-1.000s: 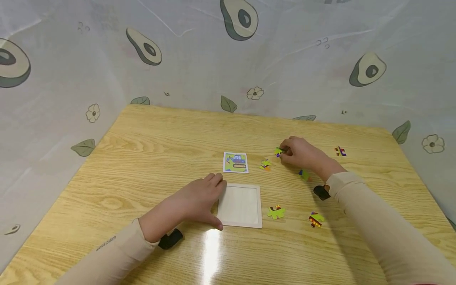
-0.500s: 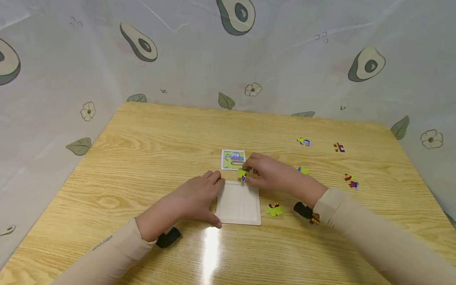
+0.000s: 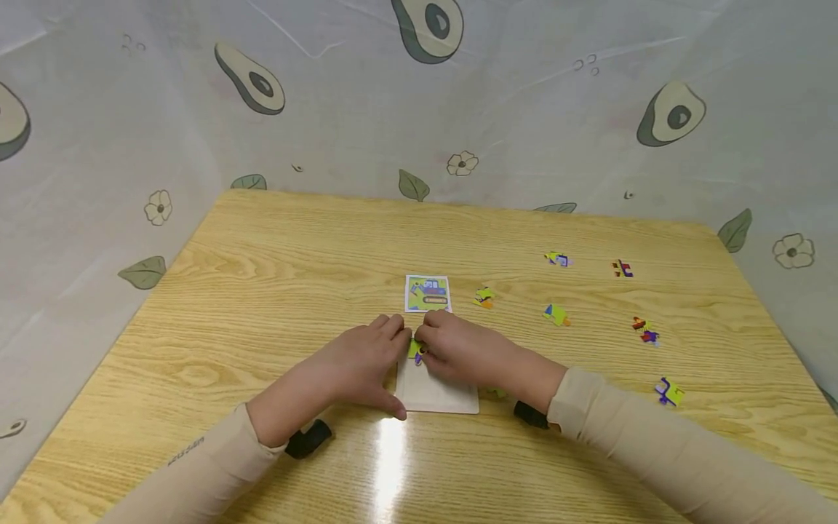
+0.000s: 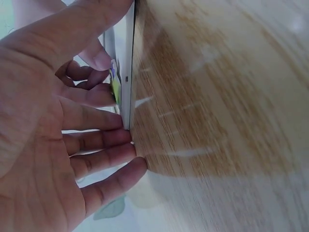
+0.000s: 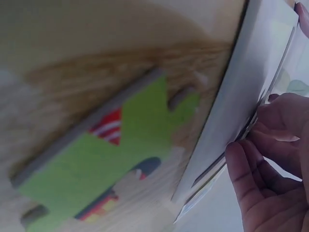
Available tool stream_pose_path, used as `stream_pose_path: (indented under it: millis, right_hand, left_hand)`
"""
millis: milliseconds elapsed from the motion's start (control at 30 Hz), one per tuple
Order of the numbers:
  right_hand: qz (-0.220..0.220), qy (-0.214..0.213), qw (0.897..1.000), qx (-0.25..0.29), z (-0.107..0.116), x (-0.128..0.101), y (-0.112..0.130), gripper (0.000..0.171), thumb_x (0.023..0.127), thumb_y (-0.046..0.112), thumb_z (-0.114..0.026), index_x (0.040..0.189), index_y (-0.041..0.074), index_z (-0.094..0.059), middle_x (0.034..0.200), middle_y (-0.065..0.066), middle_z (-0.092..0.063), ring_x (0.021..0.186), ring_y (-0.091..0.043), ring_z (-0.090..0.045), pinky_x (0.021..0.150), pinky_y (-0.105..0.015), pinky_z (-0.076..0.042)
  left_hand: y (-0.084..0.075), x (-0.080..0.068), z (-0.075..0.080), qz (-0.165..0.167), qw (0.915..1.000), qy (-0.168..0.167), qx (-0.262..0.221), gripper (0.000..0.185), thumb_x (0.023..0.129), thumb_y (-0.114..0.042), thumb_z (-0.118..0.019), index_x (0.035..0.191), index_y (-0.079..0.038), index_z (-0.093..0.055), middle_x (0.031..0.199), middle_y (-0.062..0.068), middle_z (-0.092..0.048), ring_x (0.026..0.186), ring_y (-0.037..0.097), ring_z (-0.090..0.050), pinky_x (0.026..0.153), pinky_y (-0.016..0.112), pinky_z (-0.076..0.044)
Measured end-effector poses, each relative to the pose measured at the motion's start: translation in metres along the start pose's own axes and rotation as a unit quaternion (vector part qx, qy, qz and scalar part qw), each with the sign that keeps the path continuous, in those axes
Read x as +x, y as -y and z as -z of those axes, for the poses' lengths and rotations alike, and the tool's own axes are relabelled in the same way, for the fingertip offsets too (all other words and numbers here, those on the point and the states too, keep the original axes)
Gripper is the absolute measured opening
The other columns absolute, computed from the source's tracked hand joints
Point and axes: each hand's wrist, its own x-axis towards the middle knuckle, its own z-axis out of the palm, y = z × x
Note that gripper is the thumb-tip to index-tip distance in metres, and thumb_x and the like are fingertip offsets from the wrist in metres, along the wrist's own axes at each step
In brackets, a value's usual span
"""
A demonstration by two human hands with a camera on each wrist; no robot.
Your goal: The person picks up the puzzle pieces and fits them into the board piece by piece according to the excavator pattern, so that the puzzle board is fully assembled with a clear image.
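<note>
A glossy, wood-grained bench [image 3: 275, 291] is carrying everything here, with a bright glare streak lying near its front edge. Nearest the person, two beige sleeves are reaching in, each with a dark strap at the wrist. The left hand [image 3: 356, 364] is resting flat on the bench with its fingers straight and spread, pressing against the left edge of a square, pale wooden tray [image 3: 445, 397]; the left wrist view is showing the fingertips lying along the tray's thin raised rim. The right hand [image 3: 458, 349] is hovering over the tray's far left corner, its fingers curling round and pinching a small green piece [image 3: 416, 349] with a dab of purple, just at the tray's top edge and close to the left fingertips. In the right wrist view a flat green jigsaw piece [image 5: 111, 164] with red stripes and knobbed edges is lying on the bench beside the tray's rim.

Just beyond the hands, a small square card [image 3: 428, 293] is lying flat, printed with a blue vehicle on green. To its right, loose pieces are lying scattered well apart: one yellow-green [image 3: 484, 297], one green and blue [image 3: 555, 314], and others farther right toward the bench's edge. Behind the bench, a creased, pale plastic sheet [image 3: 524, 109] printed with avocado halves, leaves and flowers is hanging as a backdrop.
</note>
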Motion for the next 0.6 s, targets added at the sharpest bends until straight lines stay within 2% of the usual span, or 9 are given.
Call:
stream_pose_path:
  millis: [300, 600]
  right_hand:
    - [0.008, -0.021, 0.999, -0.041, -0.005, 0.001, 0.004, 0.009, 0.101, 0.013, -0.065, 0.102, 0.005, -0.070, 0.092, -0.002, -0.055, 0.077, -0.012, -0.047, 0.070, -0.024, -0.046]
    - [0.037, -0.056, 0.996, -0.057, -0.012, -0.001, 0.005, 0.007, 0.100, 0.008, -0.066, 0.101, 0.005, -0.072, 0.095, -0.004, -0.059, 0.079, -0.013, -0.054, 0.071, -0.022, -0.051]
  left_hand:
    - [-0.002, 0.001, 0.002, 0.004, 0.9999, 0.002, 0.012, 0.112, 0.071, -0.072, -0.084, 0.148, 0.002, -0.051, 0.135, 0.012, -0.054, 0.117, 0.025, -0.054, 0.095, 0.041, -0.056]
    - [-0.002, -0.001, -0.001, -0.003, 0.9999, -0.007, 0.009, 0.113, 0.071, -0.072, -0.085, 0.149, 0.002, -0.051, 0.137, 0.011, -0.055, 0.118, 0.026, -0.054, 0.095, 0.041, -0.057]
